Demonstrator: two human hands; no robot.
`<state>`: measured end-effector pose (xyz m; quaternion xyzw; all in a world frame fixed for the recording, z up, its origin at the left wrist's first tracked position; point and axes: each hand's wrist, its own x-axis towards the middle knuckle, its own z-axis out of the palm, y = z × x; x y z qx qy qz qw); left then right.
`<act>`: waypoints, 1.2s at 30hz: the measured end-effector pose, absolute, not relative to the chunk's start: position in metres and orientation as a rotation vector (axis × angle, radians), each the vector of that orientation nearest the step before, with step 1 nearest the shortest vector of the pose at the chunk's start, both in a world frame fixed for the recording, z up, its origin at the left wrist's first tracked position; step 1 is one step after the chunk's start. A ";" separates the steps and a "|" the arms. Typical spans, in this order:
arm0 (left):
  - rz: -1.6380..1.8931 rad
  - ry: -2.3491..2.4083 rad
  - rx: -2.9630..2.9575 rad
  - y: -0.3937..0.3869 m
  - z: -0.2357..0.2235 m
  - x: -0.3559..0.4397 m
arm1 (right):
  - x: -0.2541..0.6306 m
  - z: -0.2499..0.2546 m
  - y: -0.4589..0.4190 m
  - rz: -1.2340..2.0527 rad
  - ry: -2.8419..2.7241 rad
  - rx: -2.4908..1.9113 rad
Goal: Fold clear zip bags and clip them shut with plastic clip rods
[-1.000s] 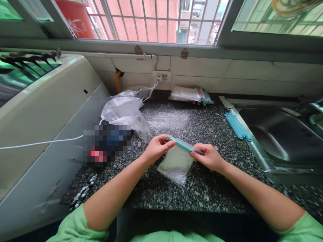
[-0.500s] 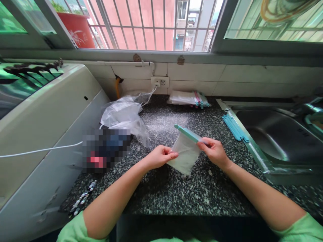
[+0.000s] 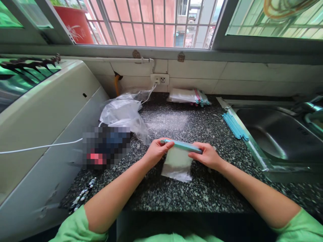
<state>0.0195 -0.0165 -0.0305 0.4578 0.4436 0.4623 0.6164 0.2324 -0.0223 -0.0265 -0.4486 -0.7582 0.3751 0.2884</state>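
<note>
A teal sealing clip (image 3: 183,145) lies along the top edge of a small clear plastic bag (image 3: 178,164), which hangs below it over the counter. My left hand (image 3: 157,150) pinches the clip's left end between thumb and fingers. At the other end, my right hand (image 3: 206,155) is closed round the clip, its thumb towards me. Several loose teal clips (image 3: 235,126) lie by the sink's left edge. Against the wall rests a stack of clear bags (image 3: 188,96) with teal and pink clips on them.
A crumpled plastic bag (image 3: 123,112) and a pixelated dark object (image 3: 107,146) with a white cable sit on the left. The steel sink (image 3: 275,134) is on the right. A beaded string (image 3: 83,195) lies near the speckled counter's (image 3: 156,198) front left.
My left hand went from the clip down to the bag's side, then back up to the clip's left end. The clip tilted, then came nearly level; my right hand kept its end.
</note>
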 end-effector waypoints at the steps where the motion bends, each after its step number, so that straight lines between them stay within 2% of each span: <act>1: 1.093 1.019 1.036 -0.016 -0.032 0.019 | 0.232 -0.028 -0.022 1.014 -2.033 -1.211; 6: 1.161 1.001 0.952 -0.015 -0.033 0.020 | 0.231 -0.033 -0.024 0.873 -2.096 -1.247; 12: 1.281 1.014 0.847 -0.013 -0.032 0.020 | 0.236 -0.036 -0.022 0.189 -2.104 -1.083; 16: 1.267 1.015 0.850 -0.010 -0.039 0.019 | 0.238 -0.042 -0.017 -0.040 -2.189 -0.967; 22: 1.190 1.094 0.904 0.000 -0.045 0.023 | 0.240 -0.055 -0.003 -0.098 -2.120 -1.013; 29: 0.956 1.164 1.076 0.035 -0.038 0.038 | 0.253 -0.058 0.044 -0.191 -1.955 -1.291; 36: 1.287 1.400 1.091 0.106 -0.045 0.067 | 0.262 -0.057 0.109 -0.276 -1.776 -1.537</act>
